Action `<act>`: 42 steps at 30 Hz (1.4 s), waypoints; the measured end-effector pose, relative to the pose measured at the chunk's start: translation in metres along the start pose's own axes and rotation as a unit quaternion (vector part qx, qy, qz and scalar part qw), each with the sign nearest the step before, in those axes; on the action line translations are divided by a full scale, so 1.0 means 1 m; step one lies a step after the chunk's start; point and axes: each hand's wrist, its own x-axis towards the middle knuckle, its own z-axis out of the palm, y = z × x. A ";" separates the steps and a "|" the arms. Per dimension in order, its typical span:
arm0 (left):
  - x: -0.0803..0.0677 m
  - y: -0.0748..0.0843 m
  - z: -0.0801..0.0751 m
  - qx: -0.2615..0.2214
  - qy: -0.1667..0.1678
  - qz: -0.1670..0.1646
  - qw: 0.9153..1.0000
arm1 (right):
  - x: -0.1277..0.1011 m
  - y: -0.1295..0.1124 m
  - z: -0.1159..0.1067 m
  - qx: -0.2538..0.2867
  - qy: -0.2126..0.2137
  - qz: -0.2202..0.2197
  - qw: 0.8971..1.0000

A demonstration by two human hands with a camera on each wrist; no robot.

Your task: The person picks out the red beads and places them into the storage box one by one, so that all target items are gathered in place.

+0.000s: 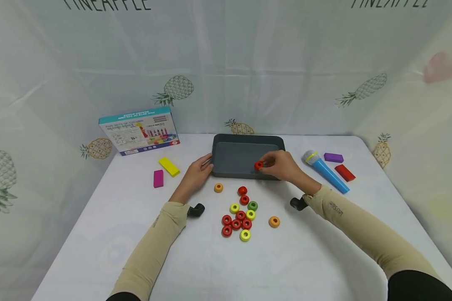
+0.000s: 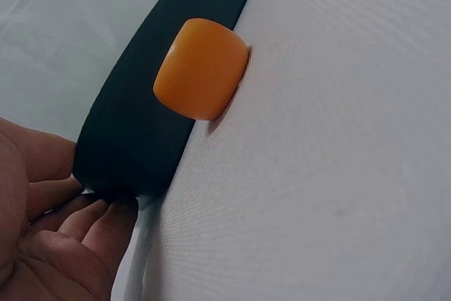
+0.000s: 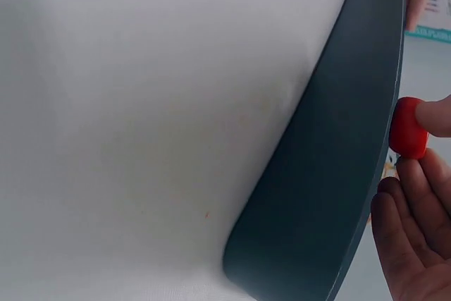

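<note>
Red ring (image 1: 258,165), smooth, pinched by right hand (image 1: 282,165) over dark tray (image 1: 245,140); left hand's (image 1: 197,173) fingers seemingly flat on its corner.

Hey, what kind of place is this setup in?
Probably a staged tabletop play or recording booth, not a lived-in room: a white table walled in by pineapple-print sheeting, with toy rings, a toy microphone and a game box laid out.

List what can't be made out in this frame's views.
- Box print: too small, upside down in the head view.
- Red ring: its hole is hidden by the right hand's fingertips and tray wall.
- Left hand: cut off by the left wrist view's edge; only fingers at the tray corner show.
- Banner lettering: cut by the head view's top edge.
</note>
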 end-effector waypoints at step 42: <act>0.002 -0.002 0.001 -0.010 -0.001 0.007 1.000 | 0.022 0.018 0.013 -0.037 0.006 0.037 0.999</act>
